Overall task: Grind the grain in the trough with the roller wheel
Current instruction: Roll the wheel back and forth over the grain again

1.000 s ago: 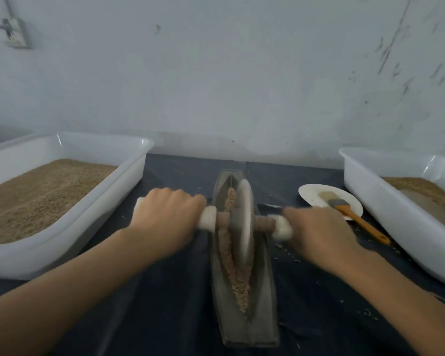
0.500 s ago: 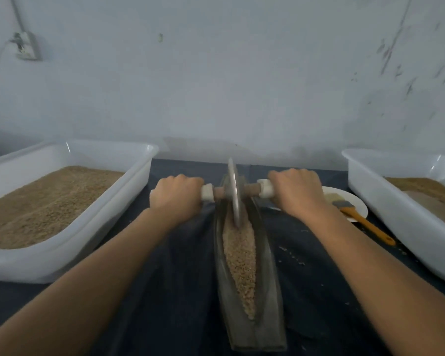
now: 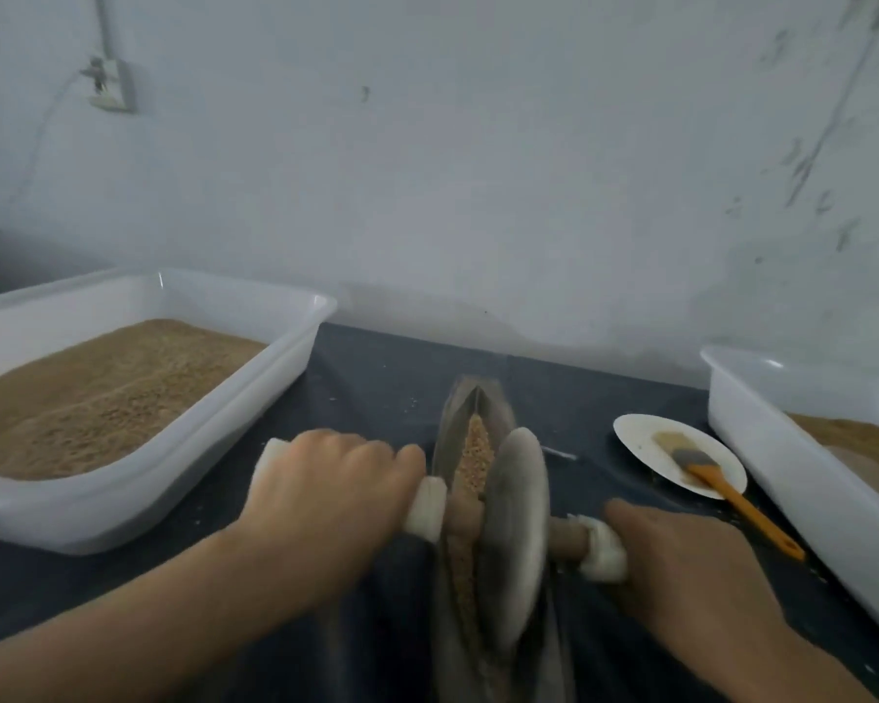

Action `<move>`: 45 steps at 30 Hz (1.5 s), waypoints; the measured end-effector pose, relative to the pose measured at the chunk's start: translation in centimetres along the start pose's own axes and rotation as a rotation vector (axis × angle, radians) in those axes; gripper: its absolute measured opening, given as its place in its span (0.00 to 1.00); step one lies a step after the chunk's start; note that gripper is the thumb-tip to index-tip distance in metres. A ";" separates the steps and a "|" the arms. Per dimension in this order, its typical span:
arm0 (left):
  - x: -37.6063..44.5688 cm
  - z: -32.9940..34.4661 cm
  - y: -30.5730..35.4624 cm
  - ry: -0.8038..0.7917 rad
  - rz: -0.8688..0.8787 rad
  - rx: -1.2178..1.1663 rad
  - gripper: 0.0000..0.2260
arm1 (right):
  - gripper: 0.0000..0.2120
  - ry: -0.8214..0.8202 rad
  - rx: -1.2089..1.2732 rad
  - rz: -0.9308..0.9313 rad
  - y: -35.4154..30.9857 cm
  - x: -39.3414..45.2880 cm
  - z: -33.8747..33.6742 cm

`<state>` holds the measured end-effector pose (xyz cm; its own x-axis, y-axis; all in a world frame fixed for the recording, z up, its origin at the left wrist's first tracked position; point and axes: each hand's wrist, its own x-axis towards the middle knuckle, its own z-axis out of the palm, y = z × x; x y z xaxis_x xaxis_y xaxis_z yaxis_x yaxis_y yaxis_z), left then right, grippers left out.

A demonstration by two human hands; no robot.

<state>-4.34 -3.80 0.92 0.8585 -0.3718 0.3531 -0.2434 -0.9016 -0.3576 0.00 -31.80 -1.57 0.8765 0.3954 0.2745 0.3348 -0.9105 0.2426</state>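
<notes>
Trough at centre on table, grain in it, roller wheel standing in it. Left: tub. Right: plate bearing brush, second tub beyond; wall behind.

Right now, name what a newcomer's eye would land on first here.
Centre front, the grey wheel stands in the narrow trough of grain, with the left hand and right hand gripping its axle handles. A big white tub of grain fills the left side. To the right, an orange-handled brush lies on a small plate.
</notes>
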 end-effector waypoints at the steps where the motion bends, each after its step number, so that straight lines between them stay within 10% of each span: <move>1: 1.8 1.2 -0.5 -0.030 -0.045 0.043 0.18 | 0.19 0.057 0.031 0.014 0.1 1.3 1.0; 12: 8.4 3.0 -2.2 -0.075 -0.137 -0.009 0.06 | 0.12 0.025 0.074 0.084 1.1 6.8 3.1; 18: -1.5 -1.0 -0.9 0.036 0.064 -0.083 0.27 | 0.31 0.059 0.038 -0.035 0.0 -0.9 -1.1; 25: 8.3 4.2 -2.8 -0.058 -0.141 0.018 0.09 | 0.13 0.011 0.039 0.113 0.5 7.2 2.2; 34: 12.5 7.3 -4.7 0.074 -0.165 0.004 0.12 | 0.09 0.046 -0.009 0.122 1.8 13.1 2.8; 45: -2.4 -0.7 -0.6 -0.120 -0.027 -0.104 0.25 | 0.11 -0.412 0.053 0.005 -0.1 -0.1 -3.5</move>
<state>-6.59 -2.53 0.92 0.9116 -0.3237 0.2534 -0.2596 -0.9312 -0.2559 -1.33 -31.37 1.68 0.9396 0.3195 -0.1228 0.3383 -0.9215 0.1907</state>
